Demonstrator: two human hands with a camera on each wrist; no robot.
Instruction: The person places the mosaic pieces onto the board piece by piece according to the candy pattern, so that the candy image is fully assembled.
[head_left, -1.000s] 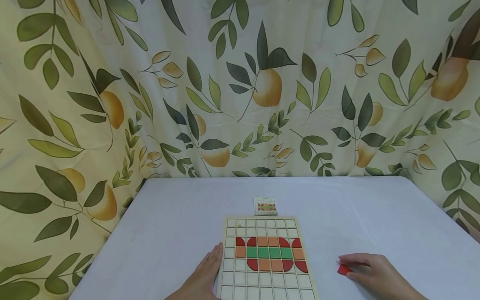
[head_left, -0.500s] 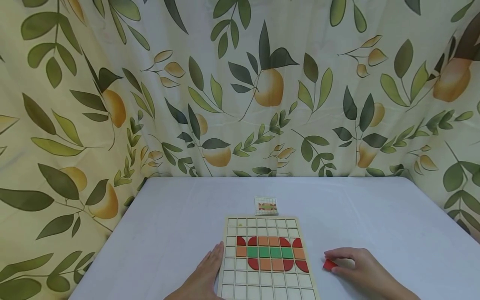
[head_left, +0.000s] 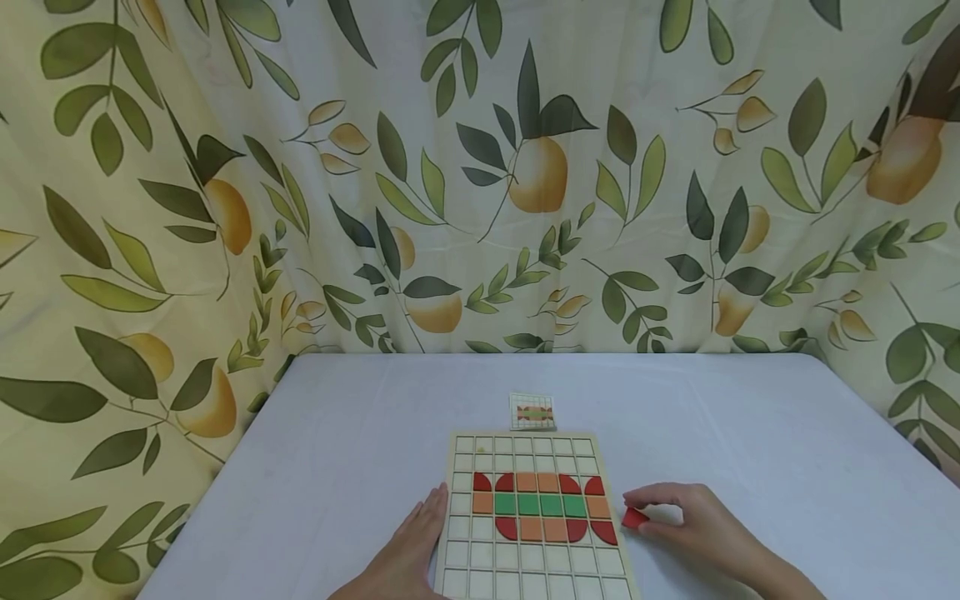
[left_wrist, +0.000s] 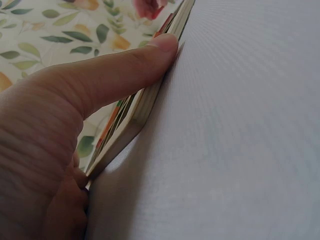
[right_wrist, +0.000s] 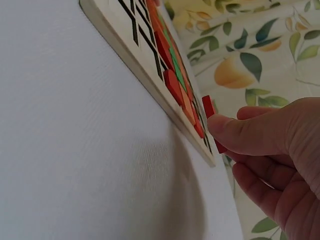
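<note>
A pale gridded board (head_left: pixel 460 529) lies on the table, with red rounded tiles (head_left: pixel 506 528), orange square tiles (head_left: pixel 531 529) and green square tiles (head_left: pixel 528 504) set in three rows across its middle. My left hand (head_left: pixel 405 542) rests along the board's left side, fingers straight; in the left wrist view its thumb (left_wrist: pixel 125 70) lies against the board's edge. Just off the board's right edge, my right hand (head_left: pixel 697 529) pinches a small red tile (head_left: pixel 634 518) between thumb and fingers. Seen from the right wrist, that red tile (right_wrist: pixel 208 106) is held on edge, apart from the board.
Behind the board stands a small card (head_left: pixel 532 402) printed with a similar coloured pattern on a grid. A white cloth covers the table (head_left: pixel 360 433). A curtain (head_left: pixel 480 250) with leaves and fruit hangs behind and at the sides.
My right hand has moved left with the red tile, from well right of the board to close beside its right edge. The left hand and the set tiles stay put.
</note>
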